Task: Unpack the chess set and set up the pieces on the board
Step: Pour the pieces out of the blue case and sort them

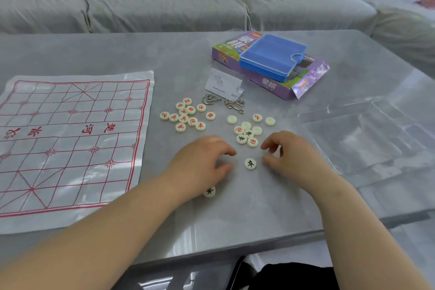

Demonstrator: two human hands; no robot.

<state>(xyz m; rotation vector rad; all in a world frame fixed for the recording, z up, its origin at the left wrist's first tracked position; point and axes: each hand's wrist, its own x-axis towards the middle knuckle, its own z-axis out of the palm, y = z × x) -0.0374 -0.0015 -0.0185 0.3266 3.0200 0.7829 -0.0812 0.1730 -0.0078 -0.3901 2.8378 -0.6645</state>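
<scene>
The board sheet (70, 143) lies flat on the counter (94, 54) at my left. Its long axis runs away from me toward the sofa (164, 2), the river band crosses it side to side, and the red characters read upside down from here. Just right of it sits a cluster of red-lettered pieces (186, 114), face up and touching. My left hand (202, 165) rests palm down near them, fingers (226, 148) loosely curled, nothing between thumb and forefinger that I can see. A black-lettered piece (209, 191) peeks out beside that wrist. Another black piece (250, 163) lies alone between my hands, touched by neither. Beyond it is a second cluster (249, 130), some blank side up. My right hand (292, 158) hovers beside it, half-curled and holding nothing visible. Farther back are two metal ring puzzles (211, 99), a small card (223, 83), and the purple box (270, 82), lying diagonally from far left to near right with the blue case (273, 56) on top.
</scene>
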